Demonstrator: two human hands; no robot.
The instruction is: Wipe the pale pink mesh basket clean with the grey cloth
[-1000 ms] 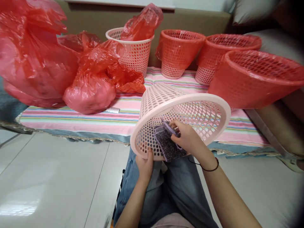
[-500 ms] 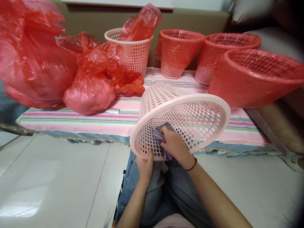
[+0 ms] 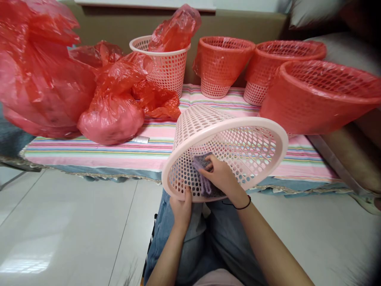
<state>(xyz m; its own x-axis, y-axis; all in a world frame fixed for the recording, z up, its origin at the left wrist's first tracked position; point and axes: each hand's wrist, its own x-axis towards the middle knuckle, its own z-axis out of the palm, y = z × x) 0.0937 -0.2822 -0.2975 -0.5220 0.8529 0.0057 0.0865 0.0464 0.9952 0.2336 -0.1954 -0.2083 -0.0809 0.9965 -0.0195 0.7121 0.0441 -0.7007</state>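
A pale pink perforated basket (image 3: pixel 193 123) lies tilted over my knees, its wide mouth facing me and to the right. My left hand (image 3: pixel 182 206) grips the lower left of its rim, thumb on the inner side and the other fingers behind the wall. Inside the mouth, my right hand (image 3: pixel 220 176) holds a purple-grey cloth (image 3: pixel 205 182) against the lower inner wall. The cloth is bunched, with part of it hanging below my fingers.
Three baskets lined with red bags (image 3: pixel 220 59) stand at the back right. Another pink basket (image 3: pixel 171 71) holds a loose red bag (image 3: pixel 177 29). Filled red bags (image 3: pixel 114 119) sit left on the striped cover (image 3: pixel 98 153).
My right hand has shifted slightly right within the basket, and the cloth has changed shape under its fingers. My left hand keeps its hold on the rim.
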